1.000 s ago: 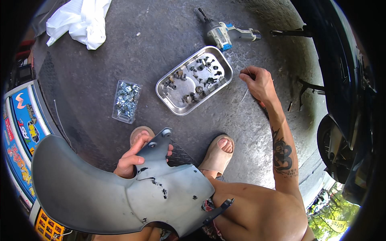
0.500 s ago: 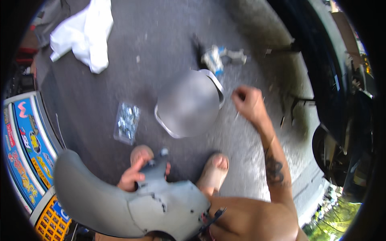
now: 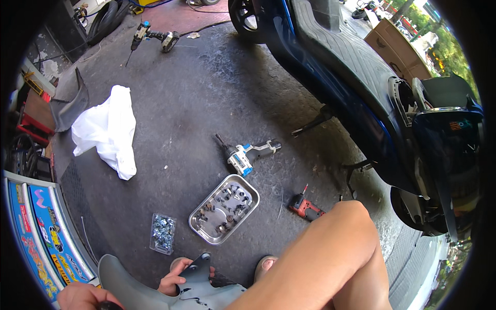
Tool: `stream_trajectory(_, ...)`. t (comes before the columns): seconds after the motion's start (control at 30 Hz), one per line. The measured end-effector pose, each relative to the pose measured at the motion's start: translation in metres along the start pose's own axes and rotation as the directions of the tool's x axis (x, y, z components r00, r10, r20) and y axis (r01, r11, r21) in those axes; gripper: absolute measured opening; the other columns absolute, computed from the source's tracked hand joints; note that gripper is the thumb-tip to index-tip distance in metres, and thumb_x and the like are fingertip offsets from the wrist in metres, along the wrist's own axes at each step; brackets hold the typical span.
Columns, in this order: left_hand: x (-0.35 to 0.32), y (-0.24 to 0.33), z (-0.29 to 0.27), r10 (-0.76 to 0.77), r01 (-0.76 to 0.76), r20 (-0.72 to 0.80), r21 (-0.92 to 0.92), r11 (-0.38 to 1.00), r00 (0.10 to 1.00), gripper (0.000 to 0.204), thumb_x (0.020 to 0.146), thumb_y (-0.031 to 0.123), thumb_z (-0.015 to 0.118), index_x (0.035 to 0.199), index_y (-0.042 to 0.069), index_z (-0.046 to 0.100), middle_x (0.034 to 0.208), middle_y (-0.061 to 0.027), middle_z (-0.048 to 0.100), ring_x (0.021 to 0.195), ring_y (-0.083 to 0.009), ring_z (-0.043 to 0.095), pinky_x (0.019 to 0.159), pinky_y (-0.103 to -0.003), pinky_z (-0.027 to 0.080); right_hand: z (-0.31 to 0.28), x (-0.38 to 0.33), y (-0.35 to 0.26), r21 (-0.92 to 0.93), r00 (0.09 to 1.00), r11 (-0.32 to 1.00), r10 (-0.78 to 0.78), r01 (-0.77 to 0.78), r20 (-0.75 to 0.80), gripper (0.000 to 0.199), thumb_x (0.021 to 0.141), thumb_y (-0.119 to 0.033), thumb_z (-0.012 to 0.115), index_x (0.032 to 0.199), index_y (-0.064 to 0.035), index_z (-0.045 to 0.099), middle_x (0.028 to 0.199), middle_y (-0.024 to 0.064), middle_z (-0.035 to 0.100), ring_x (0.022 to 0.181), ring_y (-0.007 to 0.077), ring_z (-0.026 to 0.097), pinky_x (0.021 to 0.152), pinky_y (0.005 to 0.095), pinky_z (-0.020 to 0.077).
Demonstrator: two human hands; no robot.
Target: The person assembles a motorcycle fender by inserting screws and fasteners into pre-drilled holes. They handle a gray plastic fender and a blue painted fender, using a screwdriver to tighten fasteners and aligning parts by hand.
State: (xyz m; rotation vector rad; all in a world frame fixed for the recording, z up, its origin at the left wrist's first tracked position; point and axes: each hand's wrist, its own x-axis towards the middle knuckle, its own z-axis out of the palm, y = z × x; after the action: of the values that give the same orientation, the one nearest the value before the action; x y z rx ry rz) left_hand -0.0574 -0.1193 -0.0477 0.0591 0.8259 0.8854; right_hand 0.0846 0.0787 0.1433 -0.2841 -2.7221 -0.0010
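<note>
A grey fender (image 3: pixel 132 284) with dark scuffs lies low in front of me, cut off by the lower edge. My left hand (image 3: pixel 171 281) is closed on its narrow bracket end, thumb and fingers on either side. My right arm (image 3: pixel 325 243) is bent, elbow raised, and crosses the lower right. At the lower left edge, a hand (image 3: pixel 85 297) that appears to be my right has curled fingers beside a dark, mostly cut-off thing. Past the fender sit a metal tray (image 3: pixel 195 232) of bolts and screws and a clear box (image 3: pixel 163 235) of small metal parts.
A white-and-blue power tool (image 3: pixel 240 159) lies beyond the tray, a red screwdriver tool (image 3: pixel 305 206) to its right. A dark blue scooter (image 3: pixel 351 124) stands at right. White cloth (image 3: pixel 111 129) and a stickered blue cabinet (image 3: pixel 46 227) are at left; a drill (image 3: pixel 147 36) lies farther off.
The view has tilted up, showing more floor and the scooter. My right arm has drawn back from beside the tray and is now bent. My left hand still holds the fender.
</note>
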Motion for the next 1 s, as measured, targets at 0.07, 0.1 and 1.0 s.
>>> stream_trajectory(0.07,0.000,-0.004,-0.001,0.042,-0.041,0.003,-0.070,0.997,0.999,0.053,0.079,0.026,0.066,0.124,0.000,0.054,0.135,-0.0365,0.059,0.126,-0.0498,0.060,0.107,-0.054,0.053,-0.009,-0.007,0.004,-0.070,1.000,0.997,0.029,-0.029,0.006,0.015,0.080,-0.016,0.069,0.083,-0.0050,0.059,0.082,0.0077,0.056,0.062,0.0205,0.058,0.049,0.0363,0.0459)
stream_trajectory(0.1,0.001,-0.005,-0.003,0.051,-0.050,0.030,-0.021,0.998,0.998,0.061,0.081,0.026,0.066,0.133,0.001,0.047,0.143,-0.0389,0.051,0.133,-0.0513,0.054,0.112,-0.058,0.047,-0.014,-0.009,0.006,-0.109,0.999,0.993,0.044,-0.042,0.016,0.015,0.080,-0.016,0.069,0.082,-0.0048,0.059,0.082,0.0078,0.056,0.063,0.0203,0.057,0.049,0.0359,0.0452)
stream_trajectory(1.0,0.063,0.035,0.016,-0.128,0.136,0.139,-0.044,0.990,0.982,0.087,0.073,0.037,0.068,0.149,0.003,0.044,0.121,-0.0276,0.053,0.107,-0.0316,0.050,0.094,-0.048,0.041,-0.069,-0.036,0.009,-0.693,0.841,0.647,0.530,-0.320,0.107,0.019,0.078,-0.019,0.067,0.072,-0.0018,0.062,0.081,0.0083,0.057,0.063,0.0148,0.055,0.046,0.0324,0.0415)
